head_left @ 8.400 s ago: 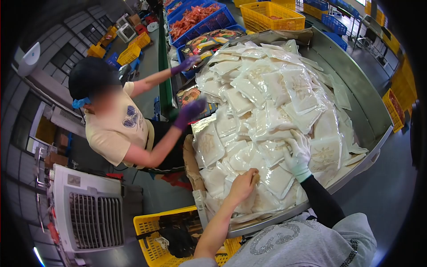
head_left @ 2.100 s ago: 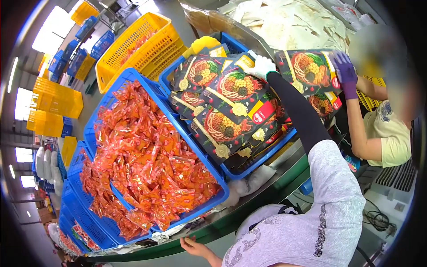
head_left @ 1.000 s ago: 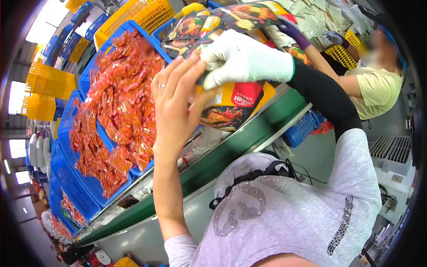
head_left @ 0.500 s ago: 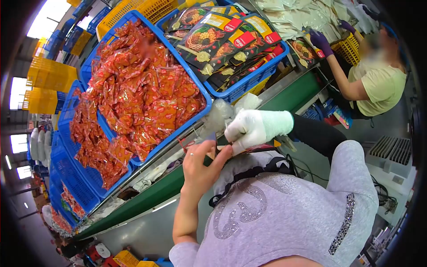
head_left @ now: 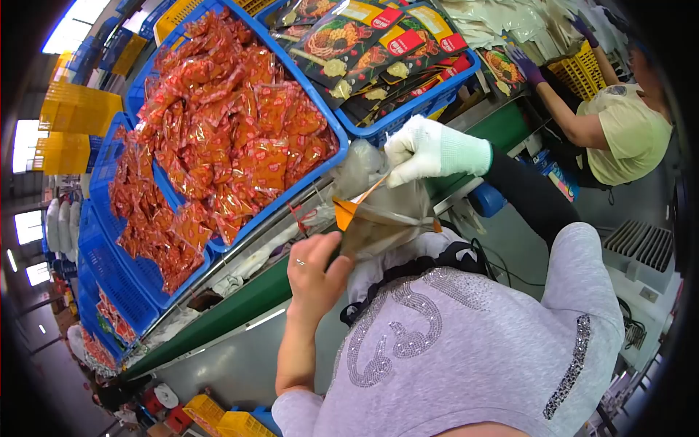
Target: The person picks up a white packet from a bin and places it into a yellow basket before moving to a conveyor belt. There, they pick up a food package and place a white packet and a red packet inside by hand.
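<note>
Stretched between my two hands is a food pouch (head_left: 382, 231), its mouth pulled apart so the silvery-grey inside and an orange edge show. My bare left hand (head_left: 317, 269), with a ring on one finger, pinches the near-left edge of the pouch. In a white knitted glove, my right hand (head_left: 429, 151) grips the opposite edge higher up. Just ahead of my hands stands a blue crate heaped with clear sachets of red-orange sauce (head_left: 233, 146). Black printed pouches (head_left: 378, 54) with noodle pictures fill another blue crate (head_left: 408, 102) beyond my right hand.
A green-edged conveyor (head_left: 240, 320) runs diagonally in front of me. Clear plastic bags (head_left: 360, 169) lie by the crate corner. At upper right a co-worker in purple gloves (head_left: 526, 67) handles a printed pouch beside a yellow basket (head_left: 575, 73). More blue crates line the left.
My right hand has risen and moved away from my left, spreading the pouch open between them. My left hand has shifted slightly left and down. The co-worker's hand remains at the pouch.
</note>
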{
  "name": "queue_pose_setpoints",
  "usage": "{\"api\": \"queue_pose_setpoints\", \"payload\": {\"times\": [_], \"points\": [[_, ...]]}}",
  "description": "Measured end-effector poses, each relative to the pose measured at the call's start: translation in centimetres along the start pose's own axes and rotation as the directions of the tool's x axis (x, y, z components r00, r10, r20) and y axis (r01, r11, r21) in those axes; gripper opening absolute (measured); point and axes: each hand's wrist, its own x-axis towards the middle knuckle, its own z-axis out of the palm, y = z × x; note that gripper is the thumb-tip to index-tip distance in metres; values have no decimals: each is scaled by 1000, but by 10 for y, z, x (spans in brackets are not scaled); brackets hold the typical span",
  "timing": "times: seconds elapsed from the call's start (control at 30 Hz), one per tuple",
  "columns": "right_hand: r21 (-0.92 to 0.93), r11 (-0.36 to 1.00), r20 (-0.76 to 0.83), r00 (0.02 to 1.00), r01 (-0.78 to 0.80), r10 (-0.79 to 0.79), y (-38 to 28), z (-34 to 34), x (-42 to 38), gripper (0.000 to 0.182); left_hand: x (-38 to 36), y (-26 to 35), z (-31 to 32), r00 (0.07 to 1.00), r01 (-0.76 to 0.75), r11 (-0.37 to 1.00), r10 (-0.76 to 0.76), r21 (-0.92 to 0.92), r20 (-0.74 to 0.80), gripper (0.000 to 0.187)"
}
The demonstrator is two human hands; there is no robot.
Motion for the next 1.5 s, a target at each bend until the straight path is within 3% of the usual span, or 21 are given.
{"api": "queue_pose_setpoints", "payload": {"times": [0.03,0.17,0.23,0.37,0.4,0.43,0.5,0.53,0.6,0.63,0.67,0.73,0.77,0.8,0.9,1.13,1.23,1.3,1.43,1.47,1.5], "points": [[-175,983,7,998,62,-62,-8,-3,-1,28,-2,3,-2,1000,8,1000,-8,-4,8,21],[-410,899,-99,972,154,-211,-28,10,-5,24,-7,12,-12,977,12,999,-2,-46,214,19],[-537,818,-185,918,205,-351,-32,15,-5,19,2,12,-25,915,-185,980,200,-77,349,18],[-698,706,-133,949,116,-287,-33,27,-10,11,8,13,-25,923,-50,993,87,-108,374,16],[-784,596,-113,905,173,-411,-40,31,-11,15,11,14,-23,919,-40,995,74,-95,387,15],[-781,594,-95,903,194,-419,-45,37,-12,15,17,14,-19,922,-22,996,53,-83,384,15],[-557,642,175,830,527,-530,-54,48,-10,15,29,11,-11,928,-62,985,116,-159,354,17],[-471,744,113,869,474,-482,-49,57,-10,12,33,9,-8,913,-85,983,141,-160,382,17],[-410,872,245,953,267,-177,-21,43,-2,14,36,4,-1,912,-116,984,161,-139,377,17],[-549,835,369,907,37,203,-20,32,7,16,41,1,-1,911,-116,982,165,-149,378,17],[-524,821,502,861,228,82,-8,23,0,13,42,-3,7,934,-106,978,160,-181,321,14],[-501,685,470,831,528,-297,15,40,-15,8,53,-5,16,925,-200,966,242,-166,292,10],[-447,666,525,778,598,-345,43,51,-18,8,55,-4,24,944,-249,941,289,-231,160,11],[-446,668,512,782,596,-355,71,59,-21,16,67,-3,23,889,-200,944,288,-262,357,11],[-470,638,507,778,611,-372,88,43,-20,26,80,-11,31,865,-339,928,372,-153,338,10],[-551,581,525,790,599,-317,26,50,-1,21,76,-7,35,873,-363,923,384,-125,301,7],[-612,573,486,831,546,-272,-18,67,9,19,90,7,35,819,-385,910,414,-154,397,8],[-647,564,463,852,514,-246,-84,118,62,18,98,15,27,856,-450,879,475,-158,203,5],[-692,538,450,870,481,-199,-155,168,73,16,76,17,44,781,-490,863,498,-125,378,9],[-697,537,446,873,476,-196,-163,171,77,15,77,13,39,789,-394,903,428,-171,440,9],[-699,538,444,875,472,-192,-118,118,45,15,80,7,29,786,-390,904,425,-174,448,9]]}}
